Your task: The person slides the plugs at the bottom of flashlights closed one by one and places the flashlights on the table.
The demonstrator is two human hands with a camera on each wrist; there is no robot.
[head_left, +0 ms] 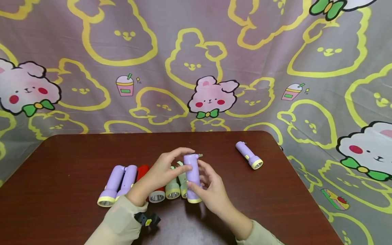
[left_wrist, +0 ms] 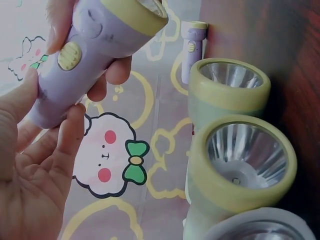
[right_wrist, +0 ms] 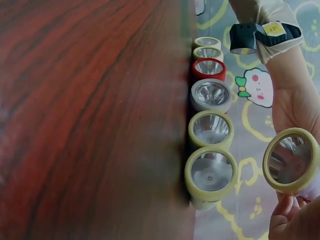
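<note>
A purple flashlight [head_left: 193, 175] with a pale yellow rim is held above the table, lens end down, between both hands. My left hand [head_left: 163, 170] holds its tail end with the thumb along the side. With thumb and fingers, my right hand [head_left: 214, 187] grips the body nearer the head. In the left wrist view a yellow switch [left_wrist: 69, 56] shows on its side. The lens [right_wrist: 290, 159] faces the right wrist camera. Just behind and left of it stand two green flashlights [head_left: 173, 189], next to red ones [head_left: 143, 171], partly hidden by my left arm.
Two more purple flashlights [head_left: 113, 180] lie at the row's left end, lenses toward me. Another purple flashlight [head_left: 249, 155] lies apart at the back right of the brown table [head_left: 269, 211]. A patterned curtain [head_left: 171, 20] hangs behind the table.
</note>
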